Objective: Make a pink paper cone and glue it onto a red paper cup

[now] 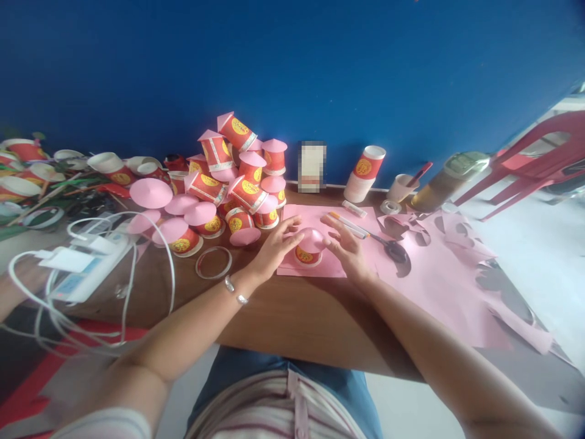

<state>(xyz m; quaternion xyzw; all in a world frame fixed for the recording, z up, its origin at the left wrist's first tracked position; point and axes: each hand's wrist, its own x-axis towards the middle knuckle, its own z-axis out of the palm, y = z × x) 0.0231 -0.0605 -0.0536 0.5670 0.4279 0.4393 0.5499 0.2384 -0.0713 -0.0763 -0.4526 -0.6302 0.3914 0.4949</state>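
Observation:
A red paper cup [307, 256] with a yellow emblem stands on pink paper [287, 267] in front of me, topped by a pink paper cone [311, 239]. My left hand [280, 245] is at the cone's left edge, its thumb at the rim and its fingers stretched apart. On the opposite side, my right hand [346, 247] is also spread, with its thumb at the right edge of the cone. Whether either thumb presses on the paper I cannot tell. Both hands flank the cup without wrapping round it.
Left of my hands is a pile of cone-topped red cups [247, 192]. White cables surround a power strip [91, 268]. A tape ring [214, 263] lies nearby. Scissors [397, 250], pens [350, 224], stacked cups [365, 174], a bottle [450, 180] and paper scraps [516, 320] are to the right.

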